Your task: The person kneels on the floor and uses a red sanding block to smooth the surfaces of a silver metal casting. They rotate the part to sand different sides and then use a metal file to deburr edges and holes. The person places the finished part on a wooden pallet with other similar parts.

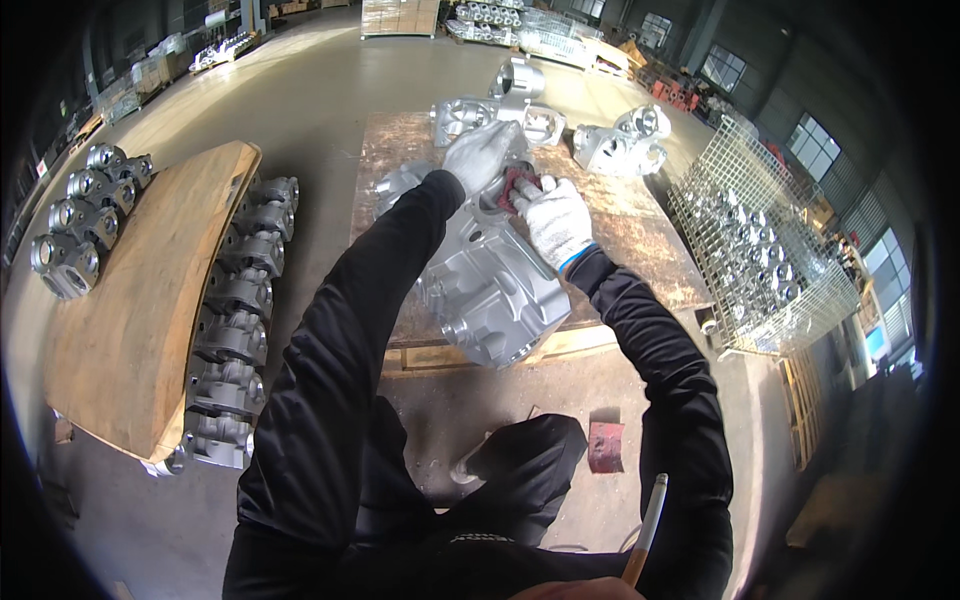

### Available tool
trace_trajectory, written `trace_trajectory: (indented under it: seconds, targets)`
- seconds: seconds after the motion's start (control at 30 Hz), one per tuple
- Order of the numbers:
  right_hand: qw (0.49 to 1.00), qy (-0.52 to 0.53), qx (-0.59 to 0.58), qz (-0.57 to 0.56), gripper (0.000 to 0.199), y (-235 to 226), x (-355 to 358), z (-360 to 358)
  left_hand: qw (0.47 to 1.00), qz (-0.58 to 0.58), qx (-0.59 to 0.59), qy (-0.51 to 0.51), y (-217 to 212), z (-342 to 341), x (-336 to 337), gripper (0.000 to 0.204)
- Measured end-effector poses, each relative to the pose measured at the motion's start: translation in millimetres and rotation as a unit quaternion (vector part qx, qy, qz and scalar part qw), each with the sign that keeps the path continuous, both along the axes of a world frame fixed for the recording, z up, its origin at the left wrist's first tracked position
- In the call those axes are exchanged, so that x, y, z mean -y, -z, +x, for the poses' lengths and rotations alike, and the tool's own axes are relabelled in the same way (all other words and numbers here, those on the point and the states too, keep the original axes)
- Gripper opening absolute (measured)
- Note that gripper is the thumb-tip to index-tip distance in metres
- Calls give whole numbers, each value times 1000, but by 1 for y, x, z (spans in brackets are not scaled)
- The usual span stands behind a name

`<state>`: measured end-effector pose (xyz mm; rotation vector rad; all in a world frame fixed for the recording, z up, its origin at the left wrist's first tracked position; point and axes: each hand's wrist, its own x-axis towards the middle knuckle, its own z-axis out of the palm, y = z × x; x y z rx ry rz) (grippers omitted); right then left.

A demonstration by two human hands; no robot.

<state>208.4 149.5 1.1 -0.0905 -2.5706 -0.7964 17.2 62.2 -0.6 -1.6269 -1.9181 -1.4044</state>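
A large silver-grey metal casting (500,290) lies on a worn wooden table (640,235) in front of me. My left hand (483,158), in a pale work glove, is closed over the far part of the casting, with its fingertips partly hidden. In a white glove with a blue cuff edge, my right hand (556,218) pinches a piece of dark red sandpaper (512,188) against the casting. Both hands are close together, the right one nearer to me. Behind them stand more silver castings (515,80), and another casting (612,145) sits at the table's far right.
To the left is a wooden board (160,290) with rows of castings (235,335) along both sides. A wire mesh cage (760,250) full of shiny metal parts stands at the right. A red sheet (605,447) lies on the floor by my legs.
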Motion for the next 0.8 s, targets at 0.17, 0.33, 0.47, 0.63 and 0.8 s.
trace_trajectory:
  seconds: [0.17,0.33,0.47,0.63,0.8]
  targets:
    - [913,-87,3,-398,48,-2,-11,38,996,-19,84,-13,-16,16,12,60]
    - [880,51,79,-466,47,-11,-23,35,997,-15,78,-15,-20,27,12,49]
    - [769,90,165,-611,52,-7,-29,62,995,-55,87,14,-19,20,8,37]
    - [721,95,109,-678,58,41,-44,178,997,-51,47,-19,-18,18,-1,44]
    - [660,-31,-107,-743,51,119,-28,182,967,-118,50,-219,-29,42,-16,73]
